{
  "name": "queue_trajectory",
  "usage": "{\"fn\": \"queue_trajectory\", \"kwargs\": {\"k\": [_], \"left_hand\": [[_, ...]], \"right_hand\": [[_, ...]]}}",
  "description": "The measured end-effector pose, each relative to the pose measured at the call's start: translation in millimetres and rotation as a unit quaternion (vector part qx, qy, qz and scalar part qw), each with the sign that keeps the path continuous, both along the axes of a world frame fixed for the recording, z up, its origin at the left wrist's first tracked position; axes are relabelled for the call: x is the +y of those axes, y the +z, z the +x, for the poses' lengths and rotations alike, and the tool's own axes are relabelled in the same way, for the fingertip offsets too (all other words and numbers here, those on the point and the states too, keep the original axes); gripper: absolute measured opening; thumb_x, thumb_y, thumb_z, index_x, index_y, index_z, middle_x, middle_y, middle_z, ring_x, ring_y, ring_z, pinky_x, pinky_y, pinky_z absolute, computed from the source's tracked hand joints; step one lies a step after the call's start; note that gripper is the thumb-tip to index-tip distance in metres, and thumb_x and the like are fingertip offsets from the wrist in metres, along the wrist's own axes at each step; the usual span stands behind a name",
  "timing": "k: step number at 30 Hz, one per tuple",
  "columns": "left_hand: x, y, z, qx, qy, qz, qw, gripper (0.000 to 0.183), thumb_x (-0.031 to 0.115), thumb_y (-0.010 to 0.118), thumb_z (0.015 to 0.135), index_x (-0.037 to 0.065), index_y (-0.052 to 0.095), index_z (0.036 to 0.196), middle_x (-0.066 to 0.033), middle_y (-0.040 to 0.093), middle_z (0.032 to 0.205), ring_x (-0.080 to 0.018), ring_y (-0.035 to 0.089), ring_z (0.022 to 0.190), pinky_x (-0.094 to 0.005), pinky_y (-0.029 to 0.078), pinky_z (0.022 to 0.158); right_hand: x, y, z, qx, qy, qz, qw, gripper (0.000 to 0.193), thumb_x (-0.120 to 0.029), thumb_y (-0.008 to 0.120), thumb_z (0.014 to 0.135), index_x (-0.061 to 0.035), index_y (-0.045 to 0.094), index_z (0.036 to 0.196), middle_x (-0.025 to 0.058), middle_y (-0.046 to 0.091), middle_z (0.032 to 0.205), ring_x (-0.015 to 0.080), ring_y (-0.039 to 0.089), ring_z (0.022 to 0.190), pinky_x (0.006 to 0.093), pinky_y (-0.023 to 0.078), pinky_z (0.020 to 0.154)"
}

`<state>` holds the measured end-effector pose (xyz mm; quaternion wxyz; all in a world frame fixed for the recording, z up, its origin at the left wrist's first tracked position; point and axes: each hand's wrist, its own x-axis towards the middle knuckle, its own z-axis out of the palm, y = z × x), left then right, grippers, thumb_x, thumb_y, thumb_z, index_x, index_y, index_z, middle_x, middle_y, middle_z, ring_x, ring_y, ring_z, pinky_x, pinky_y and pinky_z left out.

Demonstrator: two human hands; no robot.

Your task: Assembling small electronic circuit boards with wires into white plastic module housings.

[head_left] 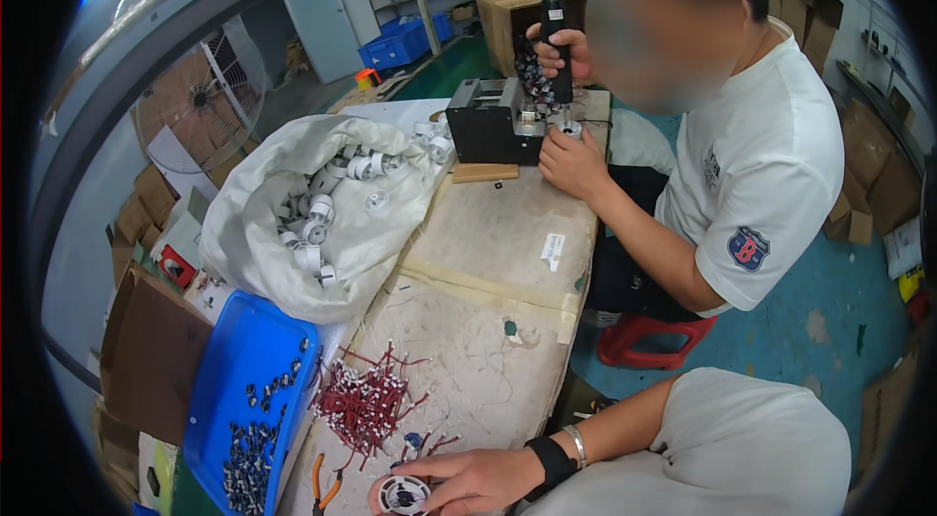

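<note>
At the lower edge, a round white plastic housing with dark parts inside lies between my hands. My right hand, with a black band and a bracelet at its wrist, curves round it, index finger across the top and thumb at the near side. Only a bit of my left hand shows, gripping the housing's left side; the rest is cut off. Orange-handled pliers lie just left of it. Beyond my fingers is a pile of red wires with white connectors.
A blue tray of small dark parts stands left. Behind it, a white sack holds white round housings. Across the table, a co-worker holds an electric screwdriver above another housing, beside a black box-shaped device.
</note>
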<state>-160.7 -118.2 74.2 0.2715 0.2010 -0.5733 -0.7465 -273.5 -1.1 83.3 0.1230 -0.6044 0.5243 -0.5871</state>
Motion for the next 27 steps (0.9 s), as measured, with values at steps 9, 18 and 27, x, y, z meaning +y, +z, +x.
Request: {"fn": "queue_trajectory", "kwargs": {"k": [9, 18, 27], "left_hand": [[-17.1, 7.0, -8.8, -0.046, 0.103, -0.34, 0.934, 0.054, 0.047, 0.05, 0.082, -0.001, 0.047, 0.105, -0.0105, 0.054, 0.098, -0.0206, 0.053, 0.087, -0.0313, 0.044, 0.074], [-6.5, 29.6, -14.6, 0.101, -0.068, 0.136, 0.983, 0.076, 0.06, 0.054, 0.07, -0.003, 0.042, 0.111, -0.0144, 0.056, 0.099, -0.0265, 0.059, 0.09, -0.0367, 0.05, 0.077], [-6.0, 24.6, -11.9, 0.098, -0.079, 0.137, 0.983, 0.076, 0.059, 0.058, 0.067, -0.002, 0.043, 0.111, -0.0118, 0.056, 0.1, -0.0218, 0.058, 0.09, -0.0333, 0.049, 0.078]], "right_hand": [[9.7, 34.5, -18.8, -0.032, -0.093, -0.018, 0.995, 0.027, -0.018, 0.053, 0.082, -0.0031, 0.058, 0.104, 0.0195, 0.042, 0.121, 0.0319, 0.042, 0.111, 0.0397, 0.034, 0.092], [-0.8, 35.6, -20.2, 0.079, -0.073, 0.007, 0.994, 0.028, -0.01, 0.06, 0.07, -0.0041, 0.061, 0.098, 0.0212, 0.042, 0.121, 0.0365, 0.043, 0.108, 0.0423, 0.035, 0.091], [-4.8, 33.1, -17.7, 0.11, -0.053, 0.056, 0.991, 0.029, -0.019, 0.063, 0.073, -0.006, 0.06, 0.098, 0.0197, 0.042, 0.122, 0.0383, 0.041, 0.11, 0.0445, 0.034, 0.092]]}}
